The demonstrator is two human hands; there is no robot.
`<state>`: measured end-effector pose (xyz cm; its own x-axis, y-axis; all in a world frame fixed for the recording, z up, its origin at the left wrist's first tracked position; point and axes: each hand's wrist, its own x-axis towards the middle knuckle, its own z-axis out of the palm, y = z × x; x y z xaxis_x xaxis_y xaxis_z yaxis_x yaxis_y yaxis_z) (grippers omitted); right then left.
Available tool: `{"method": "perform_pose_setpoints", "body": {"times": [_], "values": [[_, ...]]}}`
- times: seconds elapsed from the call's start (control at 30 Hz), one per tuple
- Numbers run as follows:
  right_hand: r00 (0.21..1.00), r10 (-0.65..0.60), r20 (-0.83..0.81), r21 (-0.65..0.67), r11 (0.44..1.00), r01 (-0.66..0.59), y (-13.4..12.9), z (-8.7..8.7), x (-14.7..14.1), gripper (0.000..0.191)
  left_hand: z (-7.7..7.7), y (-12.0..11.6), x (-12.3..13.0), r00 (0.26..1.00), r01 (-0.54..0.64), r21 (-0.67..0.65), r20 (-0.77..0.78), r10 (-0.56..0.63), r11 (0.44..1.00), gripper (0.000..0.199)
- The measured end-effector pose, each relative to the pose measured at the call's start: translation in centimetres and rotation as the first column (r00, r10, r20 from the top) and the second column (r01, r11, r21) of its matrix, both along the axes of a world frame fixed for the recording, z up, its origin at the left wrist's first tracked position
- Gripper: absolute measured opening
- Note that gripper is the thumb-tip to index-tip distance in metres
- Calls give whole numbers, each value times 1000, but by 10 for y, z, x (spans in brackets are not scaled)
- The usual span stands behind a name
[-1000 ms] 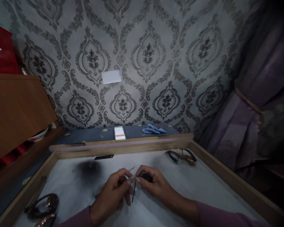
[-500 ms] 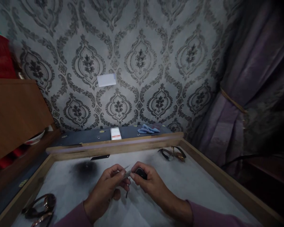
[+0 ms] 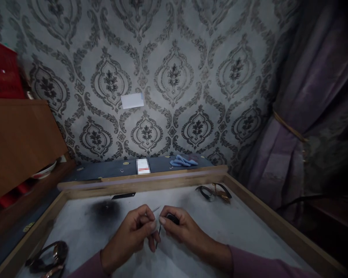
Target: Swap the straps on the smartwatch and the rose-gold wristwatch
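Note:
My left hand [image 3: 137, 231] is closed, its thumb and fingers pinching a thin pointed metal tool [image 3: 156, 209] whose tip points up and to the right. In my right hand [image 3: 182, 225], fingers curl around a black rounded watch-like piece [image 3: 172, 219]. The fingertips of both hands almost meet over the white work surface [image 3: 226, 239]. Between them a narrow dark strip [image 3: 158, 236] hangs down; I cannot tell which piece it belongs to. My fingers hide most of what is held.
A wooden rim [image 3: 162, 178] borders the surface. Watches [image 3: 58, 253] lie at the near left, more watches [image 3: 213, 193] at the back right. A black flat blade-like strip [image 3: 123, 195] lies near the back rim. Behind it are a blue cloth [image 3: 184, 160] and a white pack [image 3: 143, 166].
My fingertips have shifted slightly and more of the black piece is covered by my right fingers. The lower fingers of my left hand have moved down. The view has tilted a little.

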<state>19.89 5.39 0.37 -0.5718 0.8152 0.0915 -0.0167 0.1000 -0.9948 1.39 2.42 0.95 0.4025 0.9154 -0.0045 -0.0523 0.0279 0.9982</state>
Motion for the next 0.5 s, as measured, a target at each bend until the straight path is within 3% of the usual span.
{"method": "perform_pose_setpoints", "body": {"times": [0.13,0.3,0.4,0.5], "values": [[998,40,-41,-90,995,-44,2,-5,0,51,-2,2,-1,1000,9,6,-27,-9,1000,43],[997,71,-12,-82,994,-72,-4,-1,1,52,4,0,0,982,-47,70,-179,59,996,40],[994,107,-25,-54,993,-108,-11,8,4,47,11,-4,-2,949,-100,189,-277,151,977,33],[993,122,-3,-49,991,-122,-12,10,5,40,16,-8,-4,885,-86,397,-392,253,914,26]]}}
